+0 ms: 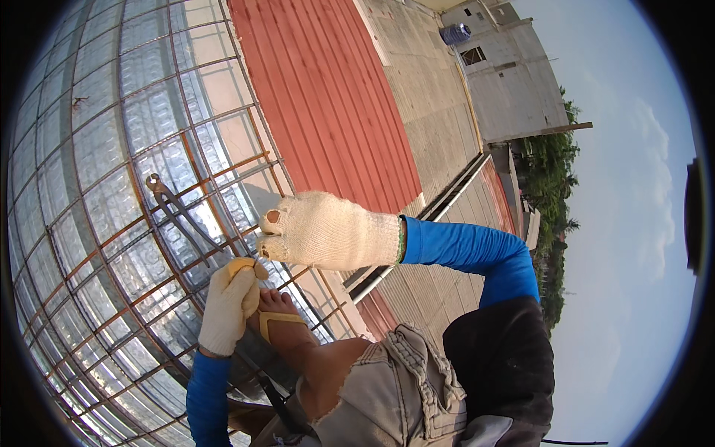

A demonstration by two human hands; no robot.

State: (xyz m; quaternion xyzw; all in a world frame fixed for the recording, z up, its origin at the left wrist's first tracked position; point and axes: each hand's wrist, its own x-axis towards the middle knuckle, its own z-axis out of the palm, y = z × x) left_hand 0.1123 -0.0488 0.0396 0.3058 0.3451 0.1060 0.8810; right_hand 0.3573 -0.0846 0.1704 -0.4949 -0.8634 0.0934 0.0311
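Left hand (229,302), gloved, closed round small yellowish piece (246,264) at rebar grid (112,246) | right hand (328,229) gloved, fingers curled, pinching at same crossing | keep both hands tight over the crossing | pliers (175,208) lie on grid near | sandalled foot (279,316) crowds below; red roof (328,97) beyond

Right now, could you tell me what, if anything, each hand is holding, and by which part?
Cannot be told: both gloved hands, left hand and right hand, meet fingertip to fingertip over the rebar mesh.
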